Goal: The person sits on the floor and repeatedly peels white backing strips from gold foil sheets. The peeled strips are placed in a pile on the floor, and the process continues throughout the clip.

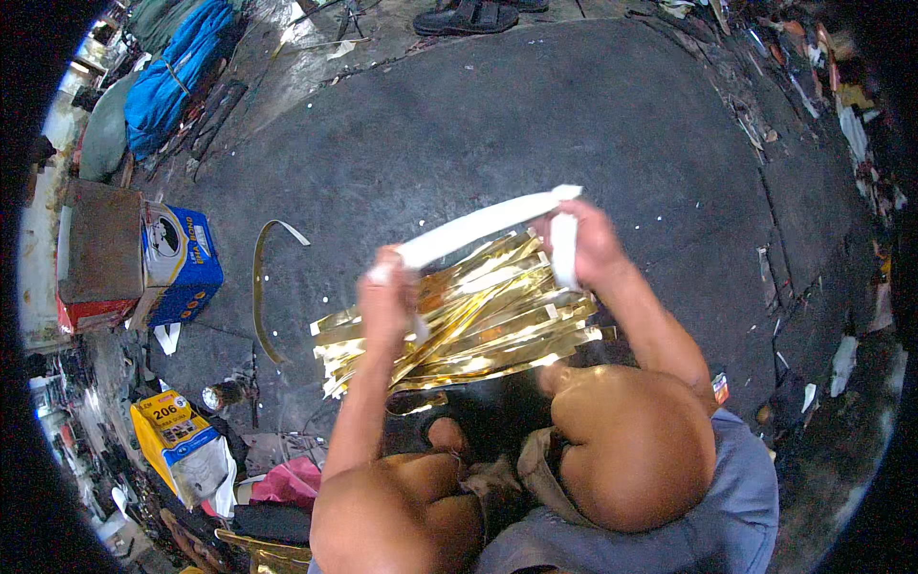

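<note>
One white strip point(478, 226) runs slantwise, grasped by the left hand point(384, 284) at its eight o'clock end and the right hand point(597, 247) at two, a length dangling by the right. Loose gold strips point(478, 330) lie at six o'clock from it on the floor point(535, 115), a curled strip point(257, 297) at nine from that pile. Good handling likely means even tension, no twisting, and enough clearance to avoid snagging.

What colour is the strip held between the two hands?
The strip is white; it shows best in the head view.
</note>
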Motion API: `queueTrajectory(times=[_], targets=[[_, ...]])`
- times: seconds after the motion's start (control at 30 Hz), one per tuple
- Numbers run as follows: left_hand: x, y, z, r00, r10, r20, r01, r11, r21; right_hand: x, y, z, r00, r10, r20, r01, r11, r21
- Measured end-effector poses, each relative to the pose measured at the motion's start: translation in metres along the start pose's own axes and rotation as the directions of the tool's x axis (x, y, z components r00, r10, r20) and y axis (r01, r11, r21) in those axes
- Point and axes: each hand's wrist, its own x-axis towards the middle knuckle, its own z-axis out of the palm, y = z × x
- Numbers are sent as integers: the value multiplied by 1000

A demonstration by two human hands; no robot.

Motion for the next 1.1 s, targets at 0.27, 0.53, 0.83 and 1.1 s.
queueTrajectory(times=[0.27, 0.53, 0.83, 1.1], targets=[[34, -99, -299, 753, -168, -637, -241, 830, -503, 26, -156, -255, 764, -440, -472, 524, 850, 55], [12, -75, -344, 502, 590, -633, 352, 529, 772, -24, -185, -186, 399, -904, -155, 161, 236, -958], [8, -43, 2, 964, 216, 158, -265, 848, 460, 43, 22, -41, 975, -164, -150, -202, -377, -904], [-1, -68, 56, 915, 148, 374, -305, 861, 406, 61, 25, -86, 960, -129, -247, -253, -31, -967]])
